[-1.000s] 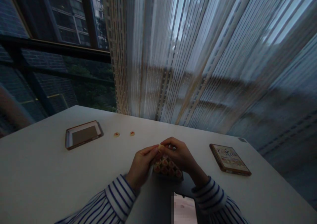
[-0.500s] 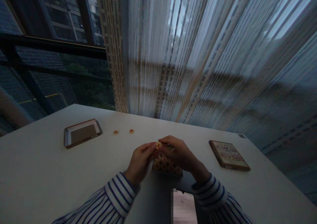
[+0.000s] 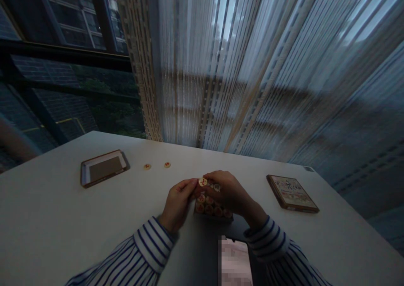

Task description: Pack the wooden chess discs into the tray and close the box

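Note:
A round xiangqi piece (image 3: 202, 182) with a red character is raised above the middle of the table, its face turned toward me. My left hand (image 3: 178, 201) pinches its left edge with closed thumb and fingers. From the other side, the fingertips of my right hand (image 3: 227, 193) grip the same piece. Below my right hand stands a small box (image 3: 214, 219) packed with rows of similar pieces (image 3: 209, 209); the hand hides part of it. Farther off, two loose xiangqi pieces (image 3: 147, 167) (image 3: 167, 164) lie flat on the table, red characters up.
On the white table (image 3: 132, 206), a shallow open box lid (image 3: 104, 168) lies at the left. A flat printed box (image 3: 293, 193) lies at the right. Near me is a phone (image 3: 235, 263) with a lit, blurred screen. String curtains (image 3: 202, 88) hang behind the far edge.
The piece between my hands has turned slightly, so its red character faces me more fully. Both hands have barely shifted, and the view has tilted a little.

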The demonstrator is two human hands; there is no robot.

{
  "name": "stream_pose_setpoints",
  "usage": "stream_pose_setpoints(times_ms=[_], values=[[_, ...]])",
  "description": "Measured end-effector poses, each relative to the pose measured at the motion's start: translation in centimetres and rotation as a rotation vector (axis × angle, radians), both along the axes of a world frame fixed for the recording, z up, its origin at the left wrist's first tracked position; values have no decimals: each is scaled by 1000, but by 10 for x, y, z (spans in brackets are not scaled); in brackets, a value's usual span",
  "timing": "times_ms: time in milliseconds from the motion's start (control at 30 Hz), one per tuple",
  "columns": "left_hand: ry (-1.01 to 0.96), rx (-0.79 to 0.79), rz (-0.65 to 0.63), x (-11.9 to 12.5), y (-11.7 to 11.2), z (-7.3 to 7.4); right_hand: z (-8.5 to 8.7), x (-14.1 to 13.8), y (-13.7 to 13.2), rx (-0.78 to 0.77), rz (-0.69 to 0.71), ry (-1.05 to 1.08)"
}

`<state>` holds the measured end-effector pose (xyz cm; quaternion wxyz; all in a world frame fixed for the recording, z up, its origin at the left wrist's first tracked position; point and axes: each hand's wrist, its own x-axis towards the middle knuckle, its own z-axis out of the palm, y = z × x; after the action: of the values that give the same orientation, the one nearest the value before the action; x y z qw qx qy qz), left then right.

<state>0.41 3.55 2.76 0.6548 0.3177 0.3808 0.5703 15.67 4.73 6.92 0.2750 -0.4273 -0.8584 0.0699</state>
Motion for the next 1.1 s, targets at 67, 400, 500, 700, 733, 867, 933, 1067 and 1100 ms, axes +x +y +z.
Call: stream_pose_setpoints(times_ms=[67,400,500,700,733,867,933,1067,1100], values=[[61,3,56,-1,2,-1,0,4,2,-6,-32,10],[378,112,234,-8,9,-12,-11,22,16,-53,-131,14],[472,154,227,-8,9,-15,-15,23,19,-83,-119,-7],[517,170,215,-7,10,-19,-22,26,23,-124,-113,-41],[518,169,213,-7,10,-19,-23,26,23,-134,-118,-44],[534,159,208,-7,9,-17,-28,28,25,-166,-123,-70],[534,156,205,-7,9,-17,-30,28,26,-173,-120,-81],[543,162,202,-7,9,-19,-33,28,27,-180,-120,-101],[557,167,201,-7,10,-20,-33,28,27,-183,-120,-107]])
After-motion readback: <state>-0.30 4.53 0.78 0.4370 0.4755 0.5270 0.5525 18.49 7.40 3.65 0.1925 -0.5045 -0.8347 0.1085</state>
